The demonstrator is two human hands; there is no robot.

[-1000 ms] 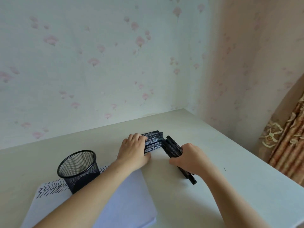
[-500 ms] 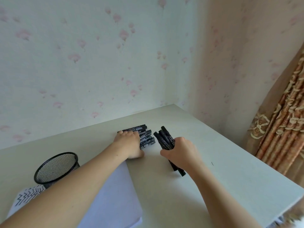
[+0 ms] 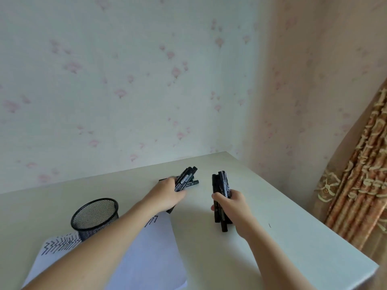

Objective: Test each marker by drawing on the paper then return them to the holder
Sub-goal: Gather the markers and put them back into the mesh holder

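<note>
Each hand's grip is closed on a bundle of black markers above the desk (image 3: 272,237) — left hand (image 3: 167,194), right hand (image 3: 231,206); such fat loose bundles could slip and scatter before reaching the mesh holder (image 3: 95,216) beside the paper (image 3: 150,258)

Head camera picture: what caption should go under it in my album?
Each hand, left hand and right hand, grips a bundle of black markers beside the mesh holder and paper.

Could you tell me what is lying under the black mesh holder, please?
The mesh holder stands on the paper, over zigzag test marks. Whatever is drawn beneath its base is covered, and the left arm hides more of the sheet.
</note>
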